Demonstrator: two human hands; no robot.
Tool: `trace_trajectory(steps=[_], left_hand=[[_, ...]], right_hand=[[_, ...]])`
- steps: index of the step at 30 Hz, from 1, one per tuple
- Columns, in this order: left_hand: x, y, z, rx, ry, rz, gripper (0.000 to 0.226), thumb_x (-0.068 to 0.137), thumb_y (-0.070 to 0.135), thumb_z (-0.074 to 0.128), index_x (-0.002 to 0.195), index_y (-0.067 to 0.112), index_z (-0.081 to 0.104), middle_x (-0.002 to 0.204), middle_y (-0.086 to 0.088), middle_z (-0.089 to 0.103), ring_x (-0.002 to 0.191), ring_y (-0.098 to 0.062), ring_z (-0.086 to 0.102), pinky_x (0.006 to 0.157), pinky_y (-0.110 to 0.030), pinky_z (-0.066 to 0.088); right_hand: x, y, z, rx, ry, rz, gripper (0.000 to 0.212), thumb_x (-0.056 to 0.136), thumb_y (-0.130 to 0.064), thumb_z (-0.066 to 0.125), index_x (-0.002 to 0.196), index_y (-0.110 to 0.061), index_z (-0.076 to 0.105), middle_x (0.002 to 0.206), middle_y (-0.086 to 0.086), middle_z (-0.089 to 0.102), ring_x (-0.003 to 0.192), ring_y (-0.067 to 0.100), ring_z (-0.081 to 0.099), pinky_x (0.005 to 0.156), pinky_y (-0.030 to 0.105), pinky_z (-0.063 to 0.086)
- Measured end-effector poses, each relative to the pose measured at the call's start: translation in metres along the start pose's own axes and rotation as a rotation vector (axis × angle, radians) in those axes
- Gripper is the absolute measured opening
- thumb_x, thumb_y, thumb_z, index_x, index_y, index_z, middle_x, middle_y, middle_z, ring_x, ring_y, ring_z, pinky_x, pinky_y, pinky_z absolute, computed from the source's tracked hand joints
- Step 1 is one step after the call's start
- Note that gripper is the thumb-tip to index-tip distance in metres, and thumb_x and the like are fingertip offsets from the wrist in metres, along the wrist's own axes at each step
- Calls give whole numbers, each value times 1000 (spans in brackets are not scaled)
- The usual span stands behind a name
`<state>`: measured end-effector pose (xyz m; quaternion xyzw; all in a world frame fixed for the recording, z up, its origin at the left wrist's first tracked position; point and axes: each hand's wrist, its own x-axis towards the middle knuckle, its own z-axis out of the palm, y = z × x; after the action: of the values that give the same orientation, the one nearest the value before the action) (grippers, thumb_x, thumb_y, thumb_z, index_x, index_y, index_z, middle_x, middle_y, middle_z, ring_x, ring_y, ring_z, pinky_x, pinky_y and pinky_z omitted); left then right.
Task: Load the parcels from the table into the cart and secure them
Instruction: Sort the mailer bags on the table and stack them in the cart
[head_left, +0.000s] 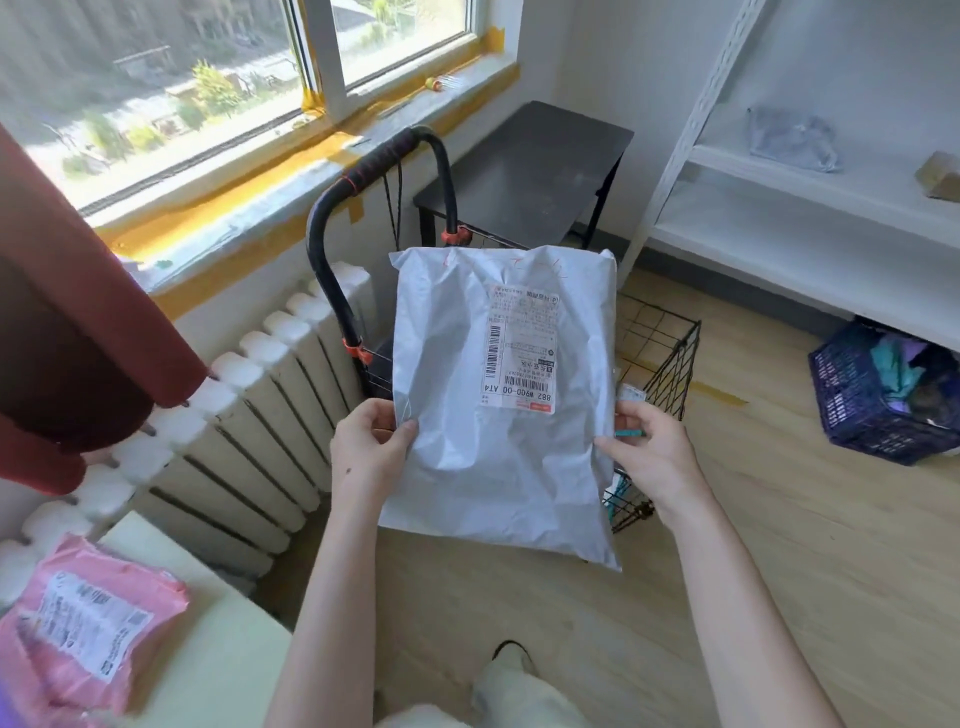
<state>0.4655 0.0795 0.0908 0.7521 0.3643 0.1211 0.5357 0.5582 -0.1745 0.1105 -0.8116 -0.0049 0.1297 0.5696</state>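
A large grey plastic mailer parcel (467, 405) with a white shipping label hangs in the air over the cart. My left hand (366, 441) grips its left edge and my right hand (649, 447) grips its right edge. The black wire cart (670, 358) stands on the floor behind the parcel, its curved black handle (332, 234) rising at the left; most of its basket is hidden by the parcel. A pink mailer parcel (83, 618) with a label lies on the pale table (218, 639) at the lower left.
A white radiator (244, 426) runs under the window at the left, with a red curtain (67, 332) beside it. A dark side table (524, 176) stands behind the cart. White shelving (810, 208) and a blue crate (872, 400) of items fill the right.
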Motion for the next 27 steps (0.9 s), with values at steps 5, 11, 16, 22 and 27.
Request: trace_trajectory(steps=[5,11,16,22,27], left_hand=[[34,16,31,25,41,-11,4,85,22,70,87,23,67,81,0,69,78,-19,65,70,-36,54],[90,30,55,46,14,-19,10,89,12,62,97,16,66,86,0,68,76,-15,63,61,-22,44],[163,25,77,58,-59,-100,19,90,5,58,100,20,65,97,0,68,89,-21,65,78,-34,52],[256,19,100,105,-151,-170,22,85,9,61,105,19,67,98,5,68,89,-14,65,81,-37,57],[327,12,126,252,-212,-192,14,85,9,57,94,17,63,80,5,62,72,-15,54,57,-26,42]], right_hand=[[66,0,-11,-5,-54,27,31,82,2,69,104,-19,63,95,-1,62,89,22,65,81,40,56],[138,1,4,5,-113,66,33,82,5,68,91,-27,63,93,5,66,87,23,64,79,40,56],[199,13,31,0,-90,183,28,82,6,67,99,-16,62,86,2,64,81,19,63,67,33,52],[272,32,73,-1,-64,346,31,81,10,65,106,-8,62,91,8,65,85,24,64,80,43,56],[322,43,107,-35,-13,467,30,81,12,63,104,-8,60,93,9,65,88,26,63,78,40,56]])
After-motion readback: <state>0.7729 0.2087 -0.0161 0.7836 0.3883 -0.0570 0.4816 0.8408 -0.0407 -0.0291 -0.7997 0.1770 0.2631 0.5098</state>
